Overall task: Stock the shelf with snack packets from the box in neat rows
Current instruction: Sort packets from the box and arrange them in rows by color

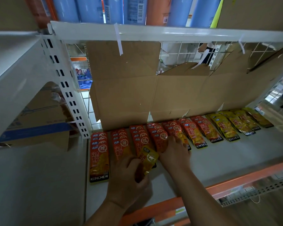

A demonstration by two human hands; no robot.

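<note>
One yellow packet (148,158) sits in the left hand (129,175). The fingers curl round its near end, and the far end sticks out past them. Its long side points toward the back of the shelf (235,157), tipped a bit to the right. Under it and just behind it lie the red rows (121,144), with each packet lapped over the next and long sides running front to back.

Just to the right of the grip, the right hand (175,154) lies flat on a red row. Its fingers are spread and hold nothing. It seems to be pressing that row straight.

The yellow rows (232,126) are well off to the right of the grip, past the right hand and more red rows. So I think the yellow packet does not belong here over the red ones. It likely has to go far right to join its own colour. The right hand is much nearer those rows, and it lies in the way. The left hand may need to reach over it or pass the packet across. The box is not in view.
</note>
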